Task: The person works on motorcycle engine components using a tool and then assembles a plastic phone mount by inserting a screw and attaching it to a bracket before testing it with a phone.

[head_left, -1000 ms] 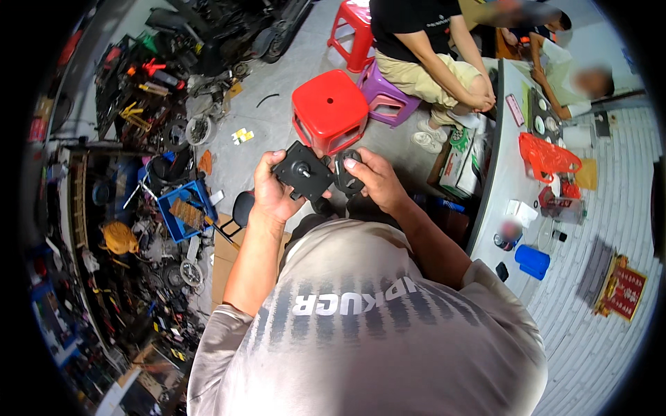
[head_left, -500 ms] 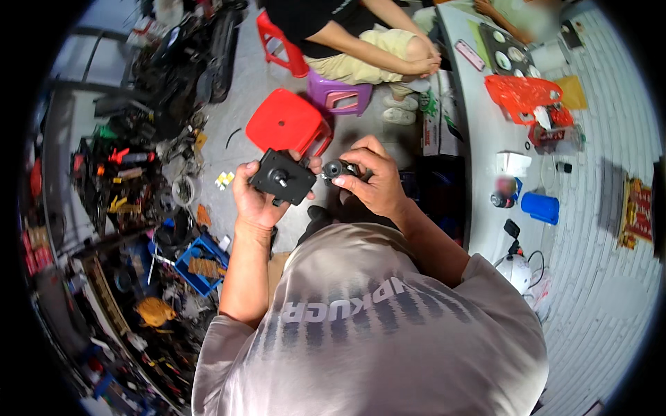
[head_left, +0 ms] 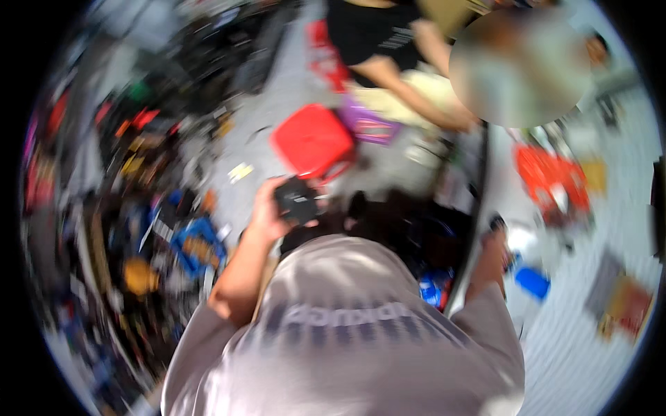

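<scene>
While left hand [head_left: 266, 212] pinches one black block [head_left: 297, 201], right hand [head_left: 494, 244] — whether spread, cannot tell.

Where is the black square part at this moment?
In the head view, the black square part is slightly left of centre, held in the left hand, and appears just below the red stool.

Shirt [head_left: 333, 381]: mine is pale grey with a beige cast — loose and lightly creased.
Stripes [head_left: 374, 331]: a dark grey row of them, set side by side across my shirt.
Lettering [head_left: 347, 314]: pale, along my stripes, blurred.
Left sleeve [head_left: 198, 340]: my short one, same pale cloth.
Right sleeve [head_left: 494, 312]: matches it.
Forearms [head_left: 239, 281]: bare below my sleeves — my left hand [head_left: 266, 208] is bare too.
</scene>
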